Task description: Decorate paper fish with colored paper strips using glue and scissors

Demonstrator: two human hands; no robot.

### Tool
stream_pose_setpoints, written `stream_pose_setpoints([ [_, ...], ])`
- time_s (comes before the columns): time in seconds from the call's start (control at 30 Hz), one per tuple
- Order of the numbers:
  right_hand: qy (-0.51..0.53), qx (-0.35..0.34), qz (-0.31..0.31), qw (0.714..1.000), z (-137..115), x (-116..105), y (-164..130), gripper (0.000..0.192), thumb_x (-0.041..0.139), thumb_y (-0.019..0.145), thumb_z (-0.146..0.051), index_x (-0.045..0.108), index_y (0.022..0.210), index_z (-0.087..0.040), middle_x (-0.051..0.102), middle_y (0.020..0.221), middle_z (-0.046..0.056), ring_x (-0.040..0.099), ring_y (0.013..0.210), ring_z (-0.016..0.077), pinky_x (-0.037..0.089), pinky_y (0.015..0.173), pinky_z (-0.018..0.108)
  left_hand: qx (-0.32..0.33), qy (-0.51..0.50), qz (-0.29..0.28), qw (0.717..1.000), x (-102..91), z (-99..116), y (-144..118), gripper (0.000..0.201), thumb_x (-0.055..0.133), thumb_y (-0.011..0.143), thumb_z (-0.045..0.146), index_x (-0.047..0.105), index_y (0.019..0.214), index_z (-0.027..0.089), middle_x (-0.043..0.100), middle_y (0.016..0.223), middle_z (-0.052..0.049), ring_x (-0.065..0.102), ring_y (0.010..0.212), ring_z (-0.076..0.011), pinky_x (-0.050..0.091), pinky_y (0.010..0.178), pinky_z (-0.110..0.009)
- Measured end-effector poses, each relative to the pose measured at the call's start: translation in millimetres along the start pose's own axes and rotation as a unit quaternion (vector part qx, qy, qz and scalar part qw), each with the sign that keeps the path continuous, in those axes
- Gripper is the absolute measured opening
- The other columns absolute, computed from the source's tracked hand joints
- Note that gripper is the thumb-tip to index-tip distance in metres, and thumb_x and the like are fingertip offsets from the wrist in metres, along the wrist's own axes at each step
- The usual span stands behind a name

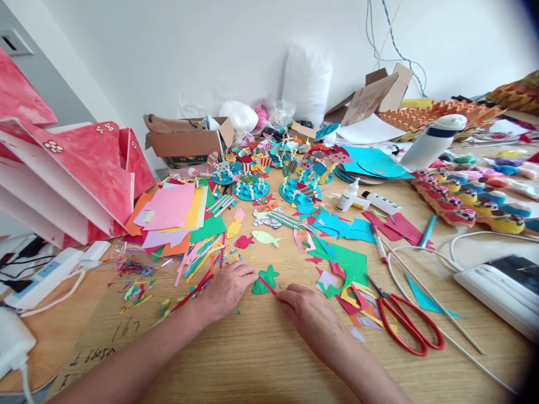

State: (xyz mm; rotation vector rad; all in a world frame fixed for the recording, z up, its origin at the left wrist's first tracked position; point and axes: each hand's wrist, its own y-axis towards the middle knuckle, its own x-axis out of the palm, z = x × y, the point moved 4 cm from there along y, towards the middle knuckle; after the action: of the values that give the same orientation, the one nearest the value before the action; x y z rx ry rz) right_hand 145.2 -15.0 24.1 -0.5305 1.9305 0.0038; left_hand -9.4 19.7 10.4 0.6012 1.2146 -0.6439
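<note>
A thin red paper strip (266, 285) stretches between my two hands, slanting across a green paper fish (261, 287) on the wooden table. My left hand (231, 289) pinches the strip's upper left end. At the lower right end, my right hand (305, 311) has its fingers closed on the same strip. Just beyond my hands lie a pale green paper fish (266, 238), a red paper fish (244, 242) and a yellow paper fish (234, 227). Narrow coloured strips (202, 258) lie past my left hand.
Red-handled scissors (406, 325) lie to the right, near green paper scraps (345, 261) and a wooden stick (442, 306). A glue bottle (348, 195) stands farther back. Coloured sheets (172, 207) are stacked at left. A white cable (455, 336) and power bank (501, 289) sit at right.
</note>
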Motion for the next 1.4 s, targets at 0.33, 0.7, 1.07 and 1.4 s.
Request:
stream_pose_setpoints([
  [0.33, -0.028, -0.024, 0.023, 0.999, -10, -12, 25, 0.028, 0.038, 0.085, -0.02, 0.065, 0.08, -0.021, 0.06, 0.078, 0.003, 0.058, 0.068, 0.0107, 0.03, 0.054, 0.02, -0.005, -0.038, 0.014, 0.999, -6.3, -5, 6, 0.025, 0.041, 0.082, 0.008, 0.06, 0.095, 0.018, 0.061, 0.093, -0.003, 0.051, 0.09, -0.0137, 0.041, 0.082, -0.028],
  [0.7, -0.033, -0.058, 0.027, 0.997, -15, 6, 48, 0.028, 0.038, 0.084, -0.015, 0.065, 0.087, -0.023, 0.06, 0.078, 0.002, 0.057, 0.068, 0.0115, 0.032, 0.057, 0.021, -0.011, -0.015, -0.012, 1.0, -2.4, -6, 7, 0.023, 0.04, 0.083, 0.011, 0.06, 0.093, 0.018, 0.06, 0.091, -0.004, 0.049, 0.09, -0.0157, 0.041, 0.079, -0.03],
  [1.07, -0.045, -0.033, 0.014, 0.998, -14, 8, 48, 0.028, 0.04, 0.081, -0.013, 0.066, 0.084, -0.022, 0.059, 0.077, 0.002, 0.057, 0.066, 0.0115, 0.03, 0.054, 0.021, 0.021, 0.036, -0.012, 0.999, -3.6, -1, 5, 0.02, 0.039, 0.086, 0.017, 0.057, 0.094, 0.016, 0.059, 0.09, -0.005, 0.047, 0.088, -0.0158, 0.042, 0.078, -0.029],
  [1.4, -0.043, 0.0, -0.008, 0.999, -12, -3, 20, 0.029, 0.038, 0.081, -0.014, 0.066, 0.085, -0.024, 0.061, 0.08, 0.002, 0.057, 0.068, 0.0123, 0.027, 0.05, 0.022, 0.032, 0.066, -0.011, 0.997, -2.2, 1, 3, 0.02, 0.039, 0.086, 0.017, 0.054, 0.1, 0.017, 0.059, 0.093, -0.005, 0.049, 0.092, -0.016, 0.041, 0.079, -0.03],
])
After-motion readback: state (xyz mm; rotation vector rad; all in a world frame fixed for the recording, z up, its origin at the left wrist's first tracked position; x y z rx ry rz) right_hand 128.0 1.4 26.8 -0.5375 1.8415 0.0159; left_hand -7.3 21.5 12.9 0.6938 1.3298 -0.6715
